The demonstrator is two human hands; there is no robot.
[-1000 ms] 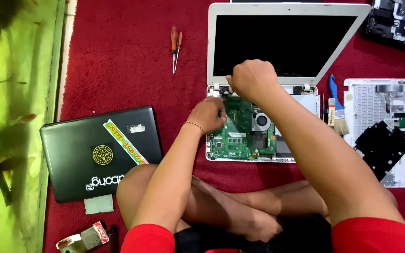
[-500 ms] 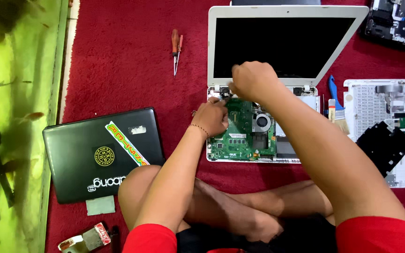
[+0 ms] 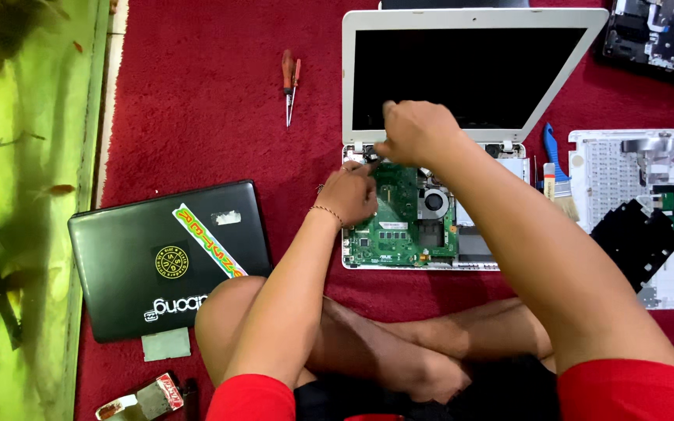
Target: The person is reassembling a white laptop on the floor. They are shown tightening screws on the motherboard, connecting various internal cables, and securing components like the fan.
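Fingertips of both hands meet at the rear left corner of the opened white laptop (image 3: 470, 70), just by its left hinge. The right hand (image 3: 417, 132) comes in from above with fingers bunched narrow, pinching down at something small and dark near the hinge; what it is, possibly a screw or cable end, is too small to tell. The left hand (image 3: 349, 193) rests curled on the left edge of the base, its fingers drawn close together and touching the same spot. Under the hands lies the bare green circuit board (image 3: 399, 226) with a round fan (image 3: 434, 203) beside it.

Outward on the red carpet (image 3: 196, 101), a red-handled screwdriver (image 3: 290, 86) lies well to the left of the screen. A blue-handled brush (image 3: 555, 168) sits just right of the base, next to a removed white keyboard panel (image 3: 637, 210). A closed black laptop (image 3: 169, 257) with stickers lies beside the person's left knee.
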